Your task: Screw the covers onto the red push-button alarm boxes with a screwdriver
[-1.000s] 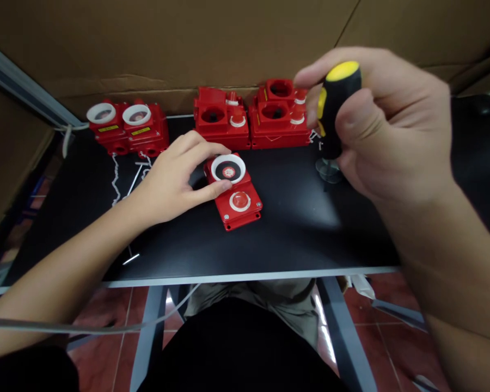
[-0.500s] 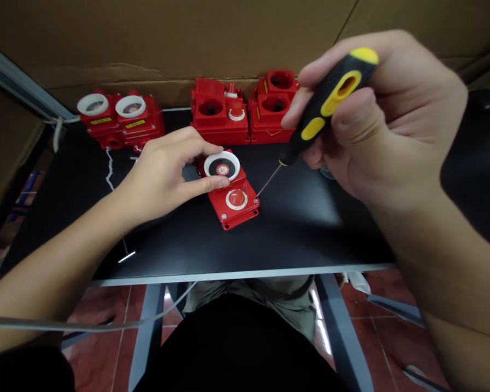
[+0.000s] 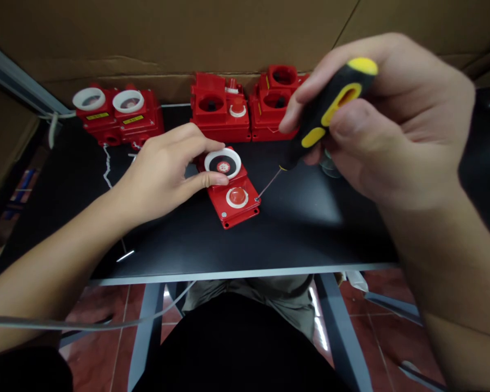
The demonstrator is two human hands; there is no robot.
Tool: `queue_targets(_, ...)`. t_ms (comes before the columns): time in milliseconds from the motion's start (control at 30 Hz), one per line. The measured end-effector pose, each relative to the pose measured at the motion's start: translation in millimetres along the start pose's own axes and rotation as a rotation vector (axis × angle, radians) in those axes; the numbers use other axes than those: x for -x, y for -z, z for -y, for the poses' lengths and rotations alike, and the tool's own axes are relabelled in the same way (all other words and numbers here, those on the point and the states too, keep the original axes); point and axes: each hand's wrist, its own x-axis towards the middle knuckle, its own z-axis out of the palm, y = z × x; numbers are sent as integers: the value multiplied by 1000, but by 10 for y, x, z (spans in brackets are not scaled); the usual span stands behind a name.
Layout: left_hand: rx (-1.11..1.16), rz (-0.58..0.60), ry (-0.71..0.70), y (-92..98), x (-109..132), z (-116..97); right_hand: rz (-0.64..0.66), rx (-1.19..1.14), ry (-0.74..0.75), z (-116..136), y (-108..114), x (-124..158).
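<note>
On the black tabletop lies a red alarm box [image 3: 239,209] with a white ring round a dark disc and a red dome lens in a white collar. My left hand [image 3: 169,169] grips the box by its white ring [image 3: 222,163], thumb on the near side and fingers on the far side. In my right hand [image 3: 392,120] is a black-and-yellow screwdriver [image 3: 329,111], held tilted with its handle up to the right. Its thin shaft reaches down to the screw [image 3: 257,200] at the box's right corner. Another screw [image 3: 224,215] shows at the near left corner.
Two red boxes with white rings [image 3: 128,111] stand at the back left, with white cord hanging from them. Two more red housings [image 3: 218,109] with open round holes stand behind my hands. A cardboard wall [image 3: 167,32] closes the back. The table's front edge [image 3: 249,274] is pale.
The screwdriver handle has turned and shifted slightly in my right hand, its tip staying at the same corner screw. My left hand keeps its hold; the whole view has shifted slightly.
</note>
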Motion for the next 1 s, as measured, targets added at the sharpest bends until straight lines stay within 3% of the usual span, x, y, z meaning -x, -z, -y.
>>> queue_targets(100,18,3,21,1,-6,-10,-18,97,35,70,29,4)
queue_targets(300,45,1,50,-7,-37,-39,-84,310,-78,218,-10,95)
queue_targets(367,55,0,52,-12,-48,-38,-109,275,-78,217,-19,96)
queue_targets(533,68,21,67,-30,-65,-8,-66,175,-276,135,-39,-119)
queue_targets(667,54,17,55,-52,-59,26,-63,139,-313,123,-72,-222)
queue_targets(833,152,-16,81,-124,-64,54,-125,244,-234,157,-92,-13)
queue_targets(933,254,-31,122,-170,-88,69,-185,258,-66,127,-78,69)
queue_targets(1000,283,-21,135,-191,-102,79,-160,231,57,120,-70,63)
